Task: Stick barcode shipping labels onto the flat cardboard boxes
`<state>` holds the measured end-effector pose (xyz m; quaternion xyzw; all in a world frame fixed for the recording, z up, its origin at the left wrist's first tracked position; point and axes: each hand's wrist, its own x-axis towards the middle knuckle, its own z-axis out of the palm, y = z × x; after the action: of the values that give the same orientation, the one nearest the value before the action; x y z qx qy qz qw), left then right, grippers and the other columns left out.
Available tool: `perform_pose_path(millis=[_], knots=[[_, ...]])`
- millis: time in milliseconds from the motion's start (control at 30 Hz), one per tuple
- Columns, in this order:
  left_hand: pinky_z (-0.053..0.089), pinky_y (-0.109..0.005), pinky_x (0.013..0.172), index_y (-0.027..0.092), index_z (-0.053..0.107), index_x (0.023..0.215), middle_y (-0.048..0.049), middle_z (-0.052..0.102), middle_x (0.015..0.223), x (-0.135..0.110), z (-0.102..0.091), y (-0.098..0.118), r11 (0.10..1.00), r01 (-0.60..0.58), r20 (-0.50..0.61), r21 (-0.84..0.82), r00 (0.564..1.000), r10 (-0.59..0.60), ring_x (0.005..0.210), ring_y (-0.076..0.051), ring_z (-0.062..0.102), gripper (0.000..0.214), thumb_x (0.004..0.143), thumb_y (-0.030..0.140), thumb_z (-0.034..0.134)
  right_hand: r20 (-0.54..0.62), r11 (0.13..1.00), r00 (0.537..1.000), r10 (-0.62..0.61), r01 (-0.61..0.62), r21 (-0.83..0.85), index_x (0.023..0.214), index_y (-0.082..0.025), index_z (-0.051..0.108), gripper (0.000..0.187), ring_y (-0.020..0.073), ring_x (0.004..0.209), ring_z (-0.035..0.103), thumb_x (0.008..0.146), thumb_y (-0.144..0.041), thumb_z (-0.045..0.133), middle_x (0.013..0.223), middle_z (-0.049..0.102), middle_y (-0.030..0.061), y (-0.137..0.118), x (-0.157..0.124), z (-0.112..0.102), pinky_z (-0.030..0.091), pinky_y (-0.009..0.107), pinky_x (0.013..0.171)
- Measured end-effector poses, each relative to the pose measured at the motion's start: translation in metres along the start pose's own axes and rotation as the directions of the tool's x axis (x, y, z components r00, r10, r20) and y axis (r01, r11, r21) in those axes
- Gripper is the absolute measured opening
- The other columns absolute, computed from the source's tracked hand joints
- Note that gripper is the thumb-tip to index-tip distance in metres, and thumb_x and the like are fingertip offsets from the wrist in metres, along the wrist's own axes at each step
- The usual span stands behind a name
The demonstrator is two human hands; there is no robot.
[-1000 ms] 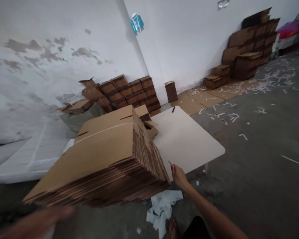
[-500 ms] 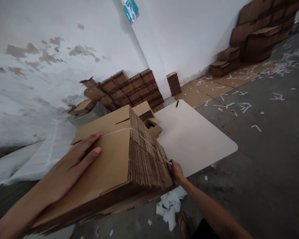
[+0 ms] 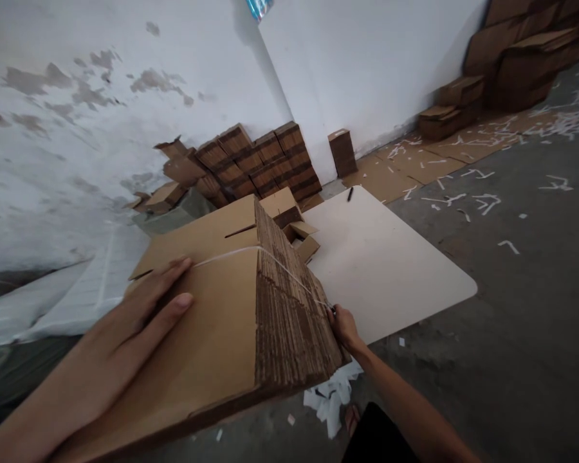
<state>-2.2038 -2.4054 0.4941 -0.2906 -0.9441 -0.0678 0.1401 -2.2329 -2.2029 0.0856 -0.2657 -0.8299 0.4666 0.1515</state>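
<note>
A thick bundle of flattened cardboard boxes lies in front of me, bound by a white strap. My left hand rests flat on the bundle's top sheet with fingers stretched out. My right hand is closed at the bundle's lower right side, right where the strap runs down. A small thin tool seems to be pinched in it, but I cannot make it out.
A low white table stands behind the bundle with a dark pen at its far edge. Stacks of folded boxes line the wall, more at the far right. White strap scraps litter the grey floor.
My left hand came up from the lower left and settled flat on the bundle. My right hand moved to the strap at the bundle's side. The view shifted closer.
</note>
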Motion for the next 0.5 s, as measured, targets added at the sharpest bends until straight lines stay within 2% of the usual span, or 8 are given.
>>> perform_pose_path(millis=[100, 167, 233, 300, 367, 433, 500], knots=[[0.017, -0.04, 0.123, 0.037, 0.041, 0.143, 0.0129, 0.041, 0.151, -0.002, -0.002, 0.01, 0.999, 0.032, 0.008, -0.001, 0.999, -0.032, 0.143, -0.019, 0.033, 0.078, 0.077, 0.076, 0.033, -0.039, 1.0, 0.999, 0.009, -0.008, 0.019, 0.085, -0.013, 0.066, 0.026, 0.0154, 0.069, 0.061, 0.095, -0.028, 0.048, 0.08, 0.07, 0.0084, 0.001, -0.004, -0.02, 0.04, 0.026, 0.065], [0.016, -0.039, 0.123, 0.032, 0.042, 0.144, 0.0105, 0.04, 0.152, -0.004, -0.004, 0.017, 0.999, 0.037, 0.018, -0.006, 0.999, -0.037, 0.143, -0.02, 0.033, 0.082, 0.076, 0.077, 0.032, -0.094, 0.999, 0.995, 0.017, -0.013, 0.039, 0.08, -0.012, 0.066, 0.031, 0.0176, 0.066, 0.061, 0.095, -0.028, 0.043, 0.076, 0.07, 0.0115, -0.001, -0.015, -0.045, 0.037, 0.026, 0.062], [0.015, -0.038, 0.123, 0.03, 0.041, 0.145, 0.0096, 0.039, 0.153, -0.005, -0.005, 0.023, 0.999, 0.034, 0.025, -0.013, 0.999, -0.034, 0.144, -0.019, 0.03, 0.083, 0.076, 0.076, 0.033, -0.157, 0.998, 0.988, 0.007, 0.004, 0.065, 0.085, -0.012, 0.065, 0.037, 0.0188, 0.066, 0.061, 0.097, -0.034, 0.038, 0.076, 0.069, 0.0124, -0.014, -0.033, -0.073, 0.037, 0.026, 0.061], [0.014, -0.037, 0.123, 0.03, 0.041, 0.145, 0.0096, 0.039, 0.153, -0.006, -0.005, 0.025, 0.999, 0.028, 0.032, -0.018, 0.999, -0.027, 0.145, -0.018, 0.029, 0.082, 0.077, 0.075, 0.033, -0.195, 0.989, 0.978, -0.068, 0.092, 0.118, 0.095, -0.014, 0.064, 0.04, 0.0177, 0.068, 0.061, 0.097, -0.043, 0.036, 0.08, 0.07, 0.0095, -0.04, -0.054, -0.098, 0.038, 0.025, 0.062], [0.015, -0.037, 0.123, 0.029, 0.041, 0.145, 0.009, 0.038, 0.154, -0.005, -0.004, 0.024, 1.0, 0.013, 0.035, -0.016, 0.999, -0.012, 0.145, -0.018, 0.029, 0.082, 0.078, 0.074, 0.033, -0.21, 0.95, 0.958, -0.197, 0.24, 0.2, 0.101, -0.018, 0.062, 0.038, 0.0162, 0.071, 0.063, 0.096, -0.047, 0.038, 0.084, 0.071, 0.0061, -0.075, -0.074, -0.114, 0.039, 0.024, 0.064], [0.015, -0.037, 0.123, 0.027, 0.04, 0.146, 0.0074, 0.037, 0.154, -0.003, -0.003, 0.021, 1.0, -0.006, 0.039, -0.006, 0.999, 0.007, 0.144, -0.018, 0.03, 0.082, 0.079, 0.074, 0.033, -0.238, 0.906, 0.93, -0.282, 0.339, 0.253, 0.098, -0.018, 0.062, 0.036, 0.0171, 0.072, 0.064, 0.096, -0.046, 0.039, 0.084, 0.071, 0.0062, -0.107, -0.086, -0.122, 0.04, 0.024, 0.064], [0.014, -0.039, 0.123, 0.026, 0.039, 0.146, 0.0057, 0.036, 0.155, -0.002, -0.003, 0.019, 1.0, -0.014, 0.043, 0.003, 0.999, 0.014, 0.144, -0.018, 0.03, 0.082, 0.08, 0.074, 0.031, -0.266, 0.898, 0.919, -0.291, 0.358, 0.257, 0.093, -0.017, 0.061, 0.034, 0.0188, 0.071, 0.064, 0.096, -0.043, 0.04, 0.083, 0.071, 0.0077, -0.127, -0.09, -0.124, 0.039, 0.026, 0.062]])
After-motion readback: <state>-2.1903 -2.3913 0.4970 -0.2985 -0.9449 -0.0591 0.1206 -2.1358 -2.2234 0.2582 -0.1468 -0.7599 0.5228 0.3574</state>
